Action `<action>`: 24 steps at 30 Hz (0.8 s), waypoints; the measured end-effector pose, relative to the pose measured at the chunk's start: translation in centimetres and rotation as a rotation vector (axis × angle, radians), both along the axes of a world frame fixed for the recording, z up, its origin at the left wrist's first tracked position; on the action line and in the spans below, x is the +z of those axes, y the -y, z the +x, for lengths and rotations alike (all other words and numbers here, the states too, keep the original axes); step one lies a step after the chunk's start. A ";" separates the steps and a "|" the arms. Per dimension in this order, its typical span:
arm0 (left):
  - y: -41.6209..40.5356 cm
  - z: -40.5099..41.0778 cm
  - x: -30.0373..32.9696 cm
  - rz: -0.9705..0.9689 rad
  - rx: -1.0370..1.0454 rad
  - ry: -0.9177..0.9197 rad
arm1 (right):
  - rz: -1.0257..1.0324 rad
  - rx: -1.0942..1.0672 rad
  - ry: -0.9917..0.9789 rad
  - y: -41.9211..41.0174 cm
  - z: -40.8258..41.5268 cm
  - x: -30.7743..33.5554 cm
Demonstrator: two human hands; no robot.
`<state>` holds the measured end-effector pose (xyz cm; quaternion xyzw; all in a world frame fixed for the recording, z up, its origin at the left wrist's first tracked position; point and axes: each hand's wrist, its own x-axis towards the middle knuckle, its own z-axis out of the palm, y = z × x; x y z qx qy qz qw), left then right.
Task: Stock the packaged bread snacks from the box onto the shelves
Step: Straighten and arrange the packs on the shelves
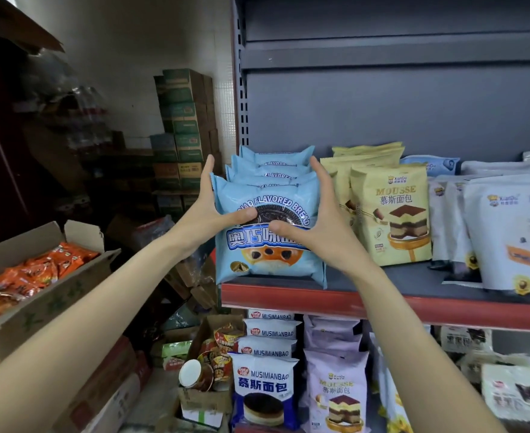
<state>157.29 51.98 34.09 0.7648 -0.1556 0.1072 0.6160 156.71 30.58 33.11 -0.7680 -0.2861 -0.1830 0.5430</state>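
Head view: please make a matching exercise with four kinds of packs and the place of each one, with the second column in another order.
Things:
1. light blue bread packs
2. yellow mousse packs
3. orange packs
4. white and blue Musimianbao packs

Places:
A. in the open cardboard box at the left
B. lower shelf, under the red shelf edge
C. upper shelf, between the left hand and right hand
D. upper shelf, just right of the right hand

Pairs: 1-C, 2-D, 3-A, 4-B
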 end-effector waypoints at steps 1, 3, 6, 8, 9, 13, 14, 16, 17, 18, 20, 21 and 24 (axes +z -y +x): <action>0.0 -0.1 0.0 0.003 0.014 0.001 | -0.007 0.004 -0.004 0.1 -0.1 0.0; 0.0 -0.4 0.1 0.021 0.055 0.004 | -0.026 0.006 -0.008 0.4 -0.3 0.0; 0.1 -1.4 0.8 0.133 0.168 0.081 | -0.041 0.010 0.020 1.0 -0.9 0.5; 0.5 -2.2 1.5 0.201 0.284 0.180 | -0.073 -0.016 0.095 1.6 -1.5 1.0; 0.8 -2.7 1.9 0.221 0.335 0.252 | -0.095 -0.038 0.139 2.0 -1.8 1.2; 2.9 -4.8 3.9 0.328 0.401 0.613 | -0.146 -0.116 0.244 4.6 -2.7 2.4; 3.6 -5.1 4.5 0.347 0.373 0.677 | -0.162 -0.144 0.266 5.5 -2.8 2.8; 5.0 -5.0 6.3 0.380 0.263 0.771 | -0.224 -0.206 0.337 7.5 -2.6 4.0; 5.8 -4.6 7.3 0.418 0.196 0.795 | -0.273 -0.231 0.365 8.5 -2.5 4.7; 6.5 -4.0 8.4 0.475 0.134 0.800 | -0.332 -0.250 0.376 9.6 -2.2 5.4; 8.1 -2.4 10.3 0.649 0.044 0.746 | -0.481 -0.320 0.375 11.6 -1.3 7.1; 8.7 -1.3 11.0 0.758 0.016 0.708 | -0.570 -0.381 0.371 12.5 -0.7 7.9; 10.4 2.5 12.2 1.000 -0.010 0.653 | -0.779 -0.527 0.333 14.7 1.6 9.9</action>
